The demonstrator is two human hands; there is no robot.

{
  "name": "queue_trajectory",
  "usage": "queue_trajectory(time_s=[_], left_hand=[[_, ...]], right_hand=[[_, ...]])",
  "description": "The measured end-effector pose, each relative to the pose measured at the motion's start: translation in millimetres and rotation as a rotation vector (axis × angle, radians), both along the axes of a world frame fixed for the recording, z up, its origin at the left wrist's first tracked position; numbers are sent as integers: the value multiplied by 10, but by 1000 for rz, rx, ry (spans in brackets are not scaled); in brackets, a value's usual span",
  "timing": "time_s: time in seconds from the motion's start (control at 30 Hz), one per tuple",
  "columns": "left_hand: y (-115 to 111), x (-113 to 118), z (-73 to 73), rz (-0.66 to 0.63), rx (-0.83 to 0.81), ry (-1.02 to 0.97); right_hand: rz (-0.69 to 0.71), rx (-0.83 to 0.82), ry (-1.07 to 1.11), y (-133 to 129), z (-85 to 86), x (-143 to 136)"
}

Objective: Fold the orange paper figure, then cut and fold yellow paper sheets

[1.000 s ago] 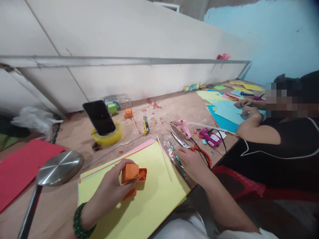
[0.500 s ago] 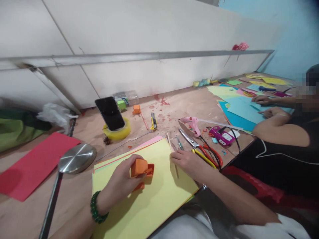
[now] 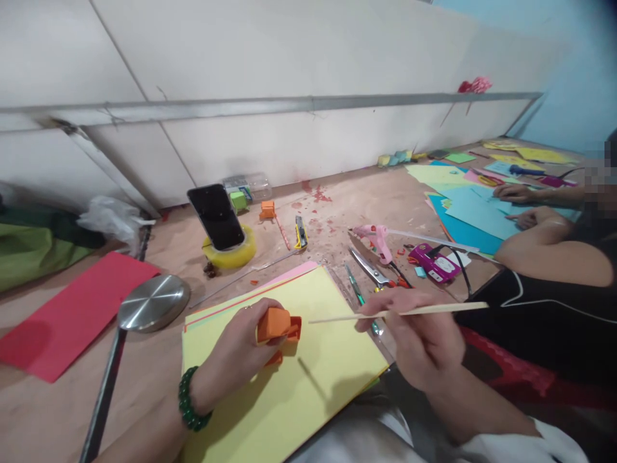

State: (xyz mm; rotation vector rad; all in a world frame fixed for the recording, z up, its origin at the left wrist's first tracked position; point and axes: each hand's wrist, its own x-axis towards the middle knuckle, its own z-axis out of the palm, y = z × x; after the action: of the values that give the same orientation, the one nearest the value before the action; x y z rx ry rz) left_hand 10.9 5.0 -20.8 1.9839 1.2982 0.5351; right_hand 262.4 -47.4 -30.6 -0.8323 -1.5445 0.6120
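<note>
My left hand, with a green bead bracelet at its wrist, grips a small folded orange paper piece over a yellow paper sheet. The piece has boxy parts, some covered by my fingers. In my right hand a thin pale wooden stick is pinched, held nearly level above the right side of the sheet. Its narrow end points left at the orange piece, with a gap between them. The stick's shadow falls on the yellow paper.
Scissors, a green-handled pen-like tool, a pink glue gun and a purple power box lie right. A phone leans in a tape roll. A yellow cutter lies beyond; a co-worker's hands are at far right.
My right hand has lifted the wooden stick off the yellow sheet and turned it level, moving right and nearer me. My left hand keeps its hold on the orange piece.
</note>
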Motion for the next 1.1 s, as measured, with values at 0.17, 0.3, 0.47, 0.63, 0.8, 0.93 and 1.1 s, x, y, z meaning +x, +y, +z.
queue_trajectory(time_s=[0.17,0.3,0.47,0.63,0.8,0.93,1.1], left_hand=[[-9,6,1,-10,1,0],[-5,0,7,-29,6,7],[6,-21,-26,-45,21,-16],[11,-32,-41,-50,-10,-21],[7,-27,-47,-50,4,-16],[4,-24,-65,-54,19,-10],[6,-29,-80,-52,8,-6]], right_hand=[[68,114,-147,130,45,-306],[81,120,-315,242,22,-401],[89,113,-430,286,-5,-481],[109,165,-448,297,25,-504],[36,146,-419,264,68,-463],[29,171,-470,255,60,-465],[46,194,-427,254,53,-477]])
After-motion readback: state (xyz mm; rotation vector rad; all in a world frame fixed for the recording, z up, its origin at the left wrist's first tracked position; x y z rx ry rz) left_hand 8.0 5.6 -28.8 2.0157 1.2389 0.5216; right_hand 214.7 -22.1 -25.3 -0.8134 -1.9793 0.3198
